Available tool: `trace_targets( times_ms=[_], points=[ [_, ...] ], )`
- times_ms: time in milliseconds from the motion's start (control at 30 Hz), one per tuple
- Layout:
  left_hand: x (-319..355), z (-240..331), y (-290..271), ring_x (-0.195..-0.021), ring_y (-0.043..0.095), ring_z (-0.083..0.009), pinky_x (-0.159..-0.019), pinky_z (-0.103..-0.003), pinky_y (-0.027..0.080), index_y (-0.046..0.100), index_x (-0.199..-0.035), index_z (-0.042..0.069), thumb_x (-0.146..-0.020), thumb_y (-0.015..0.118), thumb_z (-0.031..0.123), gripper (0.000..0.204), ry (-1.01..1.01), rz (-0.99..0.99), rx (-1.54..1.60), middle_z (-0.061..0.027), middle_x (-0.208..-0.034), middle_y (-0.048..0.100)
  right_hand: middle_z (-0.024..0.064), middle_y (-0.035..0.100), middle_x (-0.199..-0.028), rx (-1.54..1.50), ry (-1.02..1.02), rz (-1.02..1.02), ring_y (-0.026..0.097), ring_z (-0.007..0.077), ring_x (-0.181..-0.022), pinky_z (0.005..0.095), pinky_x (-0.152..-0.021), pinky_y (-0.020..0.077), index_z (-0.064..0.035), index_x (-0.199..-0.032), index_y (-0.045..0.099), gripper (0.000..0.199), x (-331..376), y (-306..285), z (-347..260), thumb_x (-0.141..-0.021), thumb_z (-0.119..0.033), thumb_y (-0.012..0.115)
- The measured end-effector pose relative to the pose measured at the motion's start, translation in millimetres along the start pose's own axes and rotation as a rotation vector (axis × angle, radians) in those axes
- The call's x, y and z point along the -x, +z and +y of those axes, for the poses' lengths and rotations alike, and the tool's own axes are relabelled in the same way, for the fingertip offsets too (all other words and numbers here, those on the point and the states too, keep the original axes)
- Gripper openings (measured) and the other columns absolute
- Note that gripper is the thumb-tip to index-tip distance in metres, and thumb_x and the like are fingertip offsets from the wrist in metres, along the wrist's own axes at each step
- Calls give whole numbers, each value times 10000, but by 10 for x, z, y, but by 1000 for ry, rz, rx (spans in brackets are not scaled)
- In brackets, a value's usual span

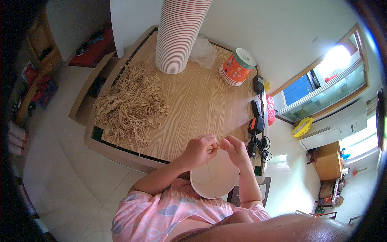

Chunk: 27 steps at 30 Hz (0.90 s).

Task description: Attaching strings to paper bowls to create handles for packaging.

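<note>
A white paper bucket [213, 177] rests against my front at the near table edge, its open mouth facing up toward me. A thin beige cord [209, 171] runs across its inside from my fingers to the near rim. Above the far rim, my left hand [201, 150] is closed with the cord pinched in its fingertips. Close beside it, my right hand [236, 151] is closed too, its thumb and fingers pinching at the cord. The fingertips nearly meet, and the exact cord ends between them are too small to make out.
A big heap of beige cords [131, 101] covers the table's left side. Behind it rises a tall stack of white buckets [177, 38]. Upside-down orange and green buckets [237, 67] stand far right, near a clear plastic bag [203, 52]. Black adapters [256, 125] and cables [264, 149] line the right edge.
</note>
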<state>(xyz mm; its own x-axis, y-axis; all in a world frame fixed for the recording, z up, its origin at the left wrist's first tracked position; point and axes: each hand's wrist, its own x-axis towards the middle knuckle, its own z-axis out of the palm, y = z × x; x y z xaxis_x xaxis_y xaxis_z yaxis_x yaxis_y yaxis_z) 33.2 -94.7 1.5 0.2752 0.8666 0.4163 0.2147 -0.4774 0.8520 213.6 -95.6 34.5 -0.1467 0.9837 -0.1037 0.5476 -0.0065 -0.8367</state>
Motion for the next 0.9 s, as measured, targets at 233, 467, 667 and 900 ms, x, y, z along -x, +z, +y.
trace_targets(
  times_ms=[233,467,667,900],
  points=[
    [9,-28,4,-648,600,-253,-584,-351,478,541,-762,43,-701,663,46,136,-63,-13,69,-82,-748,598,28,608,-782,3,-117,-86,547,78,-769,229,-726,445,19,-843,596,71,-6,-11,-57,-809,-27,637],
    [14,-277,83,-584,471,-22,-522,-202,392,552,-758,42,-753,673,59,122,-330,-110,553,8,-765,608,21,606,-790,-49,-189,-36,557,84,-782,228,-743,444,9,-830,586,45,19,15,-78,-803,8,622],
    [18,-338,119,-577,443,-15,-518,-193,376,550,-743,46,-761,669,54,121,-322,-102,693,19,-779,596,19,590,-785,-25,-195,-33,553,84,-789,225,-749,442,9,-815,570,48,21,21,-69,-800,27,612],
    [21,-244,49,-562,433,-11,-492,-198,355,522,-708,38,-759,671,50,157,-293,-125,523,25,-746,583,22,576,-808,-182,-126,-87,546,86,-813,223,-776,438,11,-833,566,56,-18,23,73,-801,44,598]
  ],
)
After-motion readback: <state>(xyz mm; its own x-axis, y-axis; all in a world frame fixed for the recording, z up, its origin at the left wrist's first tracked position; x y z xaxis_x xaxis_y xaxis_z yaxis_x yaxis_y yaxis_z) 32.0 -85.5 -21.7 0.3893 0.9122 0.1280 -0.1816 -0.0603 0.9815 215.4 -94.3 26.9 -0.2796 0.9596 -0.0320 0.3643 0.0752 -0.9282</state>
